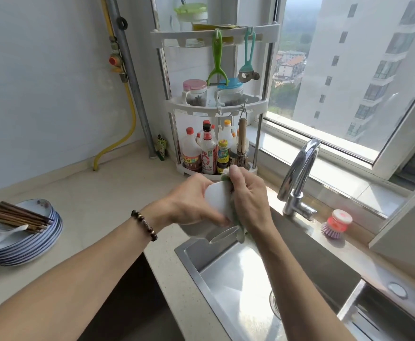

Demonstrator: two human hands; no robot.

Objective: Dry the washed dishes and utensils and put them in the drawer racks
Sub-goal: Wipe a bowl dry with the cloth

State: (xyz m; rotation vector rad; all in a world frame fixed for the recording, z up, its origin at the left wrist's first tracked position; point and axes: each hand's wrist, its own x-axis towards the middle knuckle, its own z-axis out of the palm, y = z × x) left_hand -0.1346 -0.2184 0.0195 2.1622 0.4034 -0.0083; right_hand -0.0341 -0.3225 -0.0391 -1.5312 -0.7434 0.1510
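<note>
Drying stage, seen from above the sink corner. The left hand (189, 200) curls around a white bowl (216, 200), held tipped on its side over the near corner of the sink (226, 279). The right hand (248, 193) pinches a green cloth (236, 217) against the bowl's open side, fingers folded over the rim; only scraps of the cloth show between and below the fingers. Directly under both hands sit more white bowls (201, 230), one with its rim catching the light; how many cannot be told.

Well to the left of the left forearm, on the counter (98, 193), stands a stack of blue-rimmed plates (41, 242), with brown chopsticks (14, 215) and a white spoon (2, 235) lying on top. The tap (300, 173) and a red-and-purple dish brush (336, 223) lie to the right of the right hand.

Progress, as judged: early. One bowl is being wiped; the bowls below, the plates, chopsticks and spoon appear to await handling. No drawer rack is in view, so nothing can be confirmed as put away.
</note>
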